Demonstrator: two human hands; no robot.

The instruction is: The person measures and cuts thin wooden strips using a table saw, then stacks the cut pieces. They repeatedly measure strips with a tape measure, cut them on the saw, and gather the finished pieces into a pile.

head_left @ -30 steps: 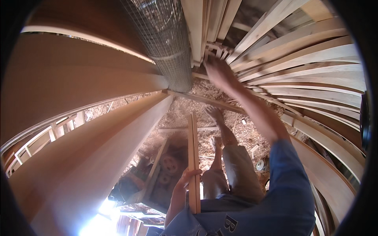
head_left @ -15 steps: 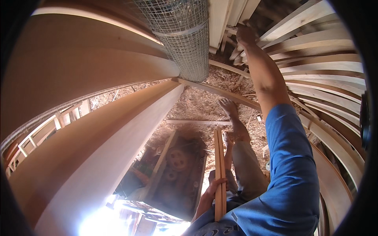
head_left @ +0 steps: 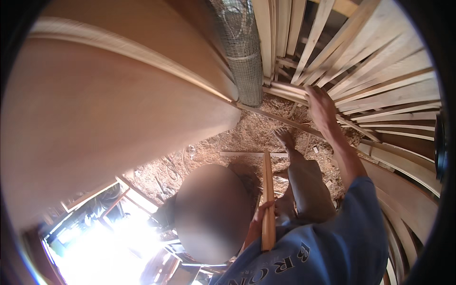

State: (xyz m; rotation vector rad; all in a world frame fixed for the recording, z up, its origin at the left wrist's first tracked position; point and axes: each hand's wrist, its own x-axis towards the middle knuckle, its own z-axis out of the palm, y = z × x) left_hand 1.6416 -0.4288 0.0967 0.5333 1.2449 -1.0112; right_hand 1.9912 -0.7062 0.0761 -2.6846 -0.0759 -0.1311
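My left hand (head_left: 260, 216) is closed around a pair of narrow wooden strips (head_left: 268, 180), held upright against the front of my blue shirt. Out to the far right reaches my right hand (head_left: 322, 107), its fingers curled on the end of a pale wooden strip (head_left: 287, 88) at the foot of a stack of boards. Motion blur softens this hand, and part of its grip is hidden. Many long planks (head_left: 365, 61) fan out just beyond and to the right of it.
A roll of wire mesh (head_left: 244, 61) stands at the back, beside a large wooden panel (head_left: 109, 114) on the left. Wood shavings (head_left: 256, 123) cover the floor, with a long batten (head_left: 285, 122) lying across. A blurred oval shape (head_left: 213, 213) hides the lower middle.
My right hand has drawn back nearer from among the planks, now with a strip at its fingers. My view has shifted, and the blurred oval covers where a machine showed.
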